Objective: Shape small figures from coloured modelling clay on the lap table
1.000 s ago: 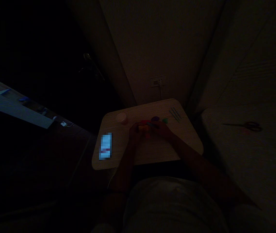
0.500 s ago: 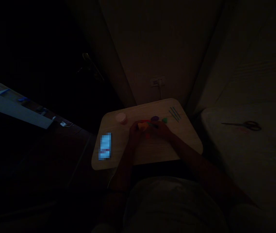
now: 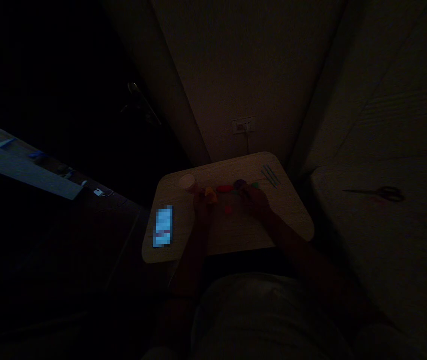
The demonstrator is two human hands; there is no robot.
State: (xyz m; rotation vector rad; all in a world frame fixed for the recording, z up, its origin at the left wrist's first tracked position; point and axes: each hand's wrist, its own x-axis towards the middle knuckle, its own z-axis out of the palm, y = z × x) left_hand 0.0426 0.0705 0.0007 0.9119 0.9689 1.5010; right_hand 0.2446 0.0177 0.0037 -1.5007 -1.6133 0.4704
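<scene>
The scene is very dark. My left hand (image 3: 201,207) is closed around an uneven orange lump (image 3: 210,195) that looks like modelling clay. To its right, my right hand (image 3: 255,202) has its fingers pinched on a thin greenish stick (image 3: 236,192), only faintly visible. A red oval piece (image 3: 224,189) lies between the hands, and a small pinkish-red piece (image 3: 228,209) sits nearer to me. Just beyond my right fingers are a purple rounded piece (image 3: 240,184) and a green piece (image 3: 255,185), partly covered by the hand.
On the small wooden table (image 3: 232,235) stand a pale tub (image 3: 187,183) at the back left and a lit phone (image 3: 162,226) at the left. Several thin sticks (image 3: 271,176) lie back right. Scissors (image 3: 380,194) rest on a pale surface at right. A wall socket (image 3: 243,125) is behind.
My hands have parted: the left moved left with the orange lump, the right slightly right with the stick. The red oval piece between them is now uncovered.
</scene>
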